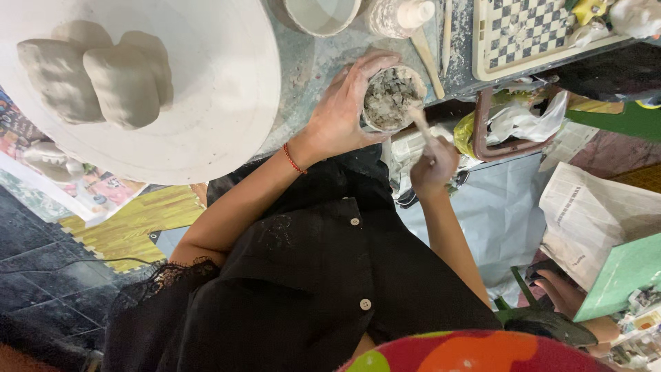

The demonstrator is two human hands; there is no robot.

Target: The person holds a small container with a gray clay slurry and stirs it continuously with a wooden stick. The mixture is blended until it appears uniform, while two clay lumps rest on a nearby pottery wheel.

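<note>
The left hand (342,110) is curled into a wrapping grasp, thumb side up and forearm bent in from the elbow (a red cord circles that wrist), while the right hand (434,167) is clenched in what looks like a pinching fist, its forearm angling down and back.

Beside the cup of grey clay (392,96), the left hand (342,110) covers the cup's near wall. The stick's (421,127) lower end vanishes inside the right hand (434,165). Above the cup, a pale bowl (320,15) and a white bottle (401,15) are cut off by the top edge.
</note>
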